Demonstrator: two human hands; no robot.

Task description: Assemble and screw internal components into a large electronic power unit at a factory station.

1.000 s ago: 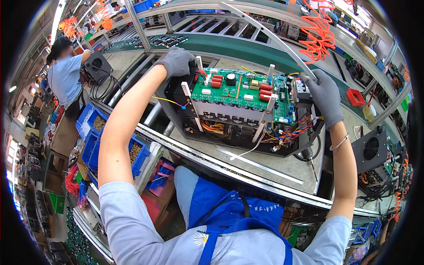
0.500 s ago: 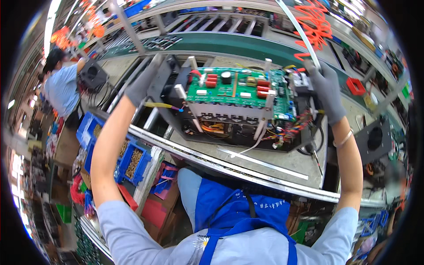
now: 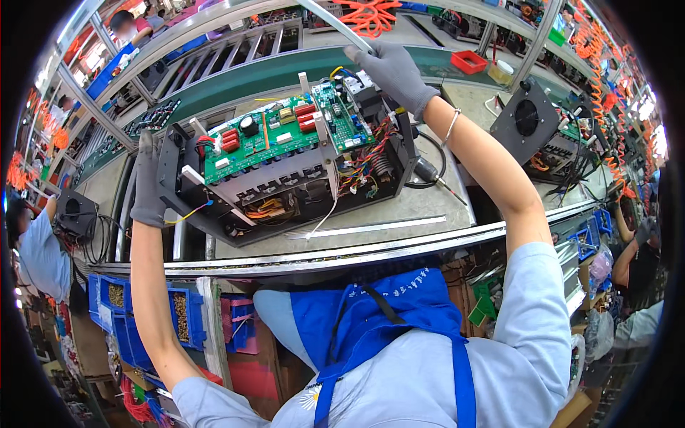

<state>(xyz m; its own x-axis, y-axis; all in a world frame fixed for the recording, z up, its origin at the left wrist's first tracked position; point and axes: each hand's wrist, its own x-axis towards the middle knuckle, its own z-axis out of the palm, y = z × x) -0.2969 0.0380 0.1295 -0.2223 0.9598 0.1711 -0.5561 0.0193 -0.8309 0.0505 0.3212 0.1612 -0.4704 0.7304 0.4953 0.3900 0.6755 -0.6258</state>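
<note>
Black chassis [image 3: 285,224] sat on the grey worktop [image 3: 424,203], between the hands, its green circuit board [image 3: 267,135] facing up. Left hand [image 3: 148,182]: gloved fingers straight, close together, alongside the chassis's left panel; could not tell whether they touched. Right hand [image 3: 391,71]: above the far right corner, fingers clamped on a pale bar [image 3: 332,20]. Loose metal strip [image 3: 367,227] lay in front. Small white lettering [image 3: 403,286] marked the blue apron [image 3: 407,310].
</note>
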